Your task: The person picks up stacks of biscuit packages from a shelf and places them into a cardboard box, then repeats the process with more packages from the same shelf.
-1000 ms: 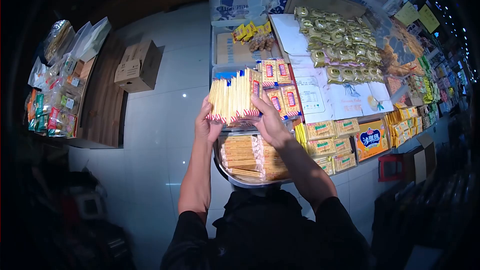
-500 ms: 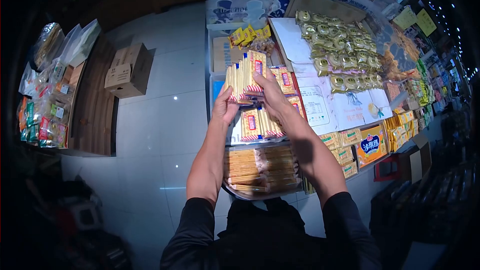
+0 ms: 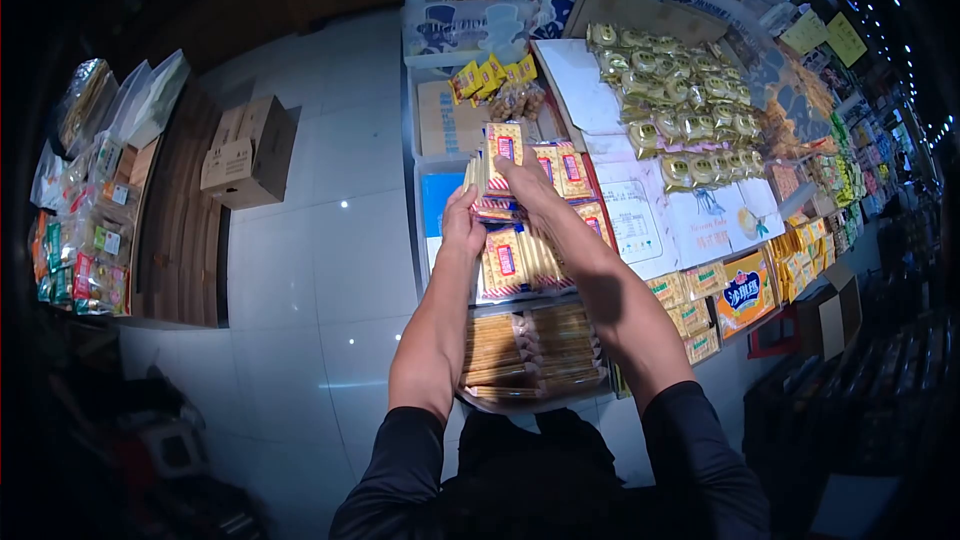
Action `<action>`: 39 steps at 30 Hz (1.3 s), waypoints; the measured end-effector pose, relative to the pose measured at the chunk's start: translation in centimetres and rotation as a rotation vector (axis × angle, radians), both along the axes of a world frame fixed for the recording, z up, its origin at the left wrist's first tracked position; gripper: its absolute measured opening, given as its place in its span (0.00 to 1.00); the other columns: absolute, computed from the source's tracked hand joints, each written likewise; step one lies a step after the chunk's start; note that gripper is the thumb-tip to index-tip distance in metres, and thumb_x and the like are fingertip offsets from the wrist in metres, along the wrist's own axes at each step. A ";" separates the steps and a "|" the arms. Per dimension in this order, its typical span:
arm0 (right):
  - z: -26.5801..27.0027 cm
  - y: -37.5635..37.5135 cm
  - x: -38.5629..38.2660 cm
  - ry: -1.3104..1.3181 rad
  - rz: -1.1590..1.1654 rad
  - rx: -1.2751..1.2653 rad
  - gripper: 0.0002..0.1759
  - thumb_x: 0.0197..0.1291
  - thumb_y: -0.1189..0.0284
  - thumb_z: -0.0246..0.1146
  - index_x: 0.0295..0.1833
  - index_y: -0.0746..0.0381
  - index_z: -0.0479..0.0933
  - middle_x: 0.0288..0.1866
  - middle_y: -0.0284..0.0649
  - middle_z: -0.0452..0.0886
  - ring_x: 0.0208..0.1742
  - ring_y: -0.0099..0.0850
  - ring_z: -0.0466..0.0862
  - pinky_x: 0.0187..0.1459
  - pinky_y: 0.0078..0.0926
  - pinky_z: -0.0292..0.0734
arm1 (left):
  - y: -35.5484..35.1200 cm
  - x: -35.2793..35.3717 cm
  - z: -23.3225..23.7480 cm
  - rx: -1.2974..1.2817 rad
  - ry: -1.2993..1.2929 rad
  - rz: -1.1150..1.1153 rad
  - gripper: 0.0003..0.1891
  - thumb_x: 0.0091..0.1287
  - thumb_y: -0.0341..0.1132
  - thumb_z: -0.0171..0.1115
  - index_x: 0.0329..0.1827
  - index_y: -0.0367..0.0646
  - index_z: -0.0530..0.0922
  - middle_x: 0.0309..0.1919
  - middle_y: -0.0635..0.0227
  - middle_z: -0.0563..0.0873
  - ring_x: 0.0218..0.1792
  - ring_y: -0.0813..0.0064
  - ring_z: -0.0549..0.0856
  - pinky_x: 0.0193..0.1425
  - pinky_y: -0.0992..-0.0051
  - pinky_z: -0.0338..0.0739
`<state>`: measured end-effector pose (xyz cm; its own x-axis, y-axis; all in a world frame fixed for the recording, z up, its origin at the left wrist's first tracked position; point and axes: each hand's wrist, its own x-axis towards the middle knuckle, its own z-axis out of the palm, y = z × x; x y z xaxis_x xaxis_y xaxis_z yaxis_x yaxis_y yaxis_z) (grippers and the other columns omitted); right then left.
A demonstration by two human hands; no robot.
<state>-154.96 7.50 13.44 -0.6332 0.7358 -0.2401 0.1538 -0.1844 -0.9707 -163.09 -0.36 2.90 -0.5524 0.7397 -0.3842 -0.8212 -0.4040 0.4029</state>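
Note:
A bunch of cracker packets (image 3: 503, 145) in cream wrappers with red and blue labels is squeezed between my two hands. My left hand (image 3: 463, 223) presses its left end, with fingers curled round the side. Thumb on the front packet, my right hand (image 3: 530, 183) grips the right side; its other fingers are partly hidden. Just below and to the right, more cracker packets (image 3: 505, 258) of the same look stand in rows in a display bin. The bunch sits at the bin's left part, and whether it touches the bottom is hidden.
Nearer my body stands a clear tub of stick-shaped biscuits (image 3: 535, 355). Yellow snack bags (image 3: 488, 78) lie in the bin beyond. To the right are rows of green-wrapped round cakes (image 3: 685, 125) and an orange box (image 3: 745, 290). A cardboard box (image 3: 245, 155) stands on the floor at left.
Both hands have lowered the bunch of cracker packets toward the bin, a little nearer my body. The packets remain gripped. The camera view has shifted slightly.

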 end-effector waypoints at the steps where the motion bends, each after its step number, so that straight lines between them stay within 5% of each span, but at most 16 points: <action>1: -0.2 0.1 0.0 -0.036 -0.003 0.010 0.32 0.60 0.63 0.56 0.64 0.72 0.58 0.60 0.57 0.69 0.62 0.44 0.71 0.62 0.34 0.65 | 0.0 -0.3 -0.2 -0.028 0.013 -0.054 0.13 0.68 0.32 0.55 0.54 0.40 0.72 0.48 0.59 0.81 0.50 0.62 0.81 0.57 0.58 0.75; 6: 0.7 -0.5 -0.5 -0.331 -0.046 0.286 0.33 0.57 0.60 0.57 0.61 0.74 0.62 0.58 0.66 0.70 0.62 0.54 0.71 0.62 0.39 0.64 | 0.7 0.0 -0.2 -0.189 0.091 -0.114 0.14 0.69 0.32 0.53 0.56 0.40 0.71 0.48 0.57 0.80 0.49 0.62 0.81 0.53 0.61 0.78; 8: 1.4 -1.0 -0.5 -0.397 -0.042 0.339 0.33 0.58 0.60 0.57 0.61 0.74 0.61 0.59 0.65 0.70 0.62 0.54 0.71 0.62 0.39 0.64 | 0.8 0.6 0.5 -0.398 0.217 -0.066 0.23 0.68 0.35 0.56 0.65 0.38 0.64 0.54 0.52 0.76 0.50 0.61 0.80 0.50 0.60 0.78; 12: 2.3 -1.5 -0.6 -0.533 -0.014 0.444 0.32 0.58 0.62 0.55 0.62 0.72 0.57 0.59 0.66 0.69 0.60 0.56 0.72 0.61 0.43 0.64 | 0.8 0.2 -0.4 -0.534 0.454 -0.177 0.26 0.70 0.40 0.50 0.69 0.39 0.60 0.60 0.51 0.72 0.55 0.58 0.77 0.57 0.60 0.74; 15: 2.4 -1.4 -0.3 -0.575 0.047 0.459 0.36 0.63 0.62 0.52 0.71 0.65 0.48 0.62 0.64 0.67 0.64 0.54 0.69 0.65 0.40 0.62 | 1.1 -0.2 -1.5 -0.970 1.136 -0.304 0.26 0.71 0.43 0.45 0.67 0.37 0.62 0.62 0.51 0.70 0.61 0.57 0.72 0.63 0.62 0.68; 17: 2.1 -1.7 -0.3 -0.572 0.034 0.513 0.35 0.62 0.64 0.53 0.71 0.64 0.49 0.60 0.65 0.68 0.63 0.56 0.70 0.64 0.42 0.62 | 1.3 -0.3 -1.6 -0.696 0.723 -0.106 0.26 0.71 0.45 0.42 0.64 0.35 0.66 0.62 0.53 0.70 0.62 0.58 0.71 0.64 0.65 0.65; 19: 1.9 -2.0 -0.3 -0.574 0.047 0.613 0.34 0.62 0.65 0.53 0.70 0.63 0.50 0.59 0.66 0.69 0.59 0.58 0.72 0.60 0.46 0.65 | 1.0 -1.1 0.6 -0.584 0.523 -0.214 0.27 0.71 0.51 0.44 0.66 0.43 0.66 0.60 0.58 0.73 0.56 0.66 0.73 0.62 0.67 0.65; 21: 1.8 -2.7 -0.3 -0.572 0.029 0.670 0.33 0.61 0.66 0.54 0.70 0.63 0.52 0.57 0.65 0.70 0.57 0.59 0.73 0.58 0.48 0.66 | -1.0 0.2 8.5 -0.493 0.252 -0.317 0.30 0.70 0.57 0.43 0.67 0.46 0.65 0.61 0.60 0.73 0.59 0.66 0.73 0.58 0.69 0.69; 24: 1.9 -3.3 -0.2 -0.556 0.021 0.791 0.31 0.61 0.66 0.54 0.68 0.62 0.55 0.54 0.63 0.71 0.53 0.59 0.74 0.55 0.50 0.68 | -0.8 0.4 9.0 -0.385 0.283 -0.343 0.29 0.72 0.55 0.40 0.67 0.43 0.64 0.62 0.58 0.71 0.61 0.65 0.72 0.64 0.67 0.66; 27: 2.2 -3.3 -0.1 -0.554 0.029 0.896 0.27 0.59 0.66 0.55 0.62 0.65 0.61 0.52 0.62 0.71 0.51 0.59 0.75 0.52 0.51 0.71 | 2.2 -0.4 2.7 -0.222 0.324 -0.340 0.30 0.72 0.58 0.39 0.69 0.47 0.62 0.60 0.61 0.74 0.59 0.66 0.74 0.62 0.66 0.69; 39: 2.8 -3.3 0.1 -0.694 0.046 1.024 0.32 0.47 0.65 0.67 0.55 0.67 0.66 0.59 0.59 0.66 0.59 0.53 0.71 0.56 0.45 0.70 | 0.8 0.0 5.5 -0.098 0.293 -0.500 0.36 0.68 0.64 0.40 0.69 0.44 0.60 0.59 0.57 0.73 0.59 0.66 0.74 0.61 0.65 0.70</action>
<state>-154.88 4.24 16.22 -0.6320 0.7626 0.1377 0.6796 0.6308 -0.3746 -163.10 0.43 8.44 -0.2395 0.9066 -0.3474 -0.7510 0.0537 0.6581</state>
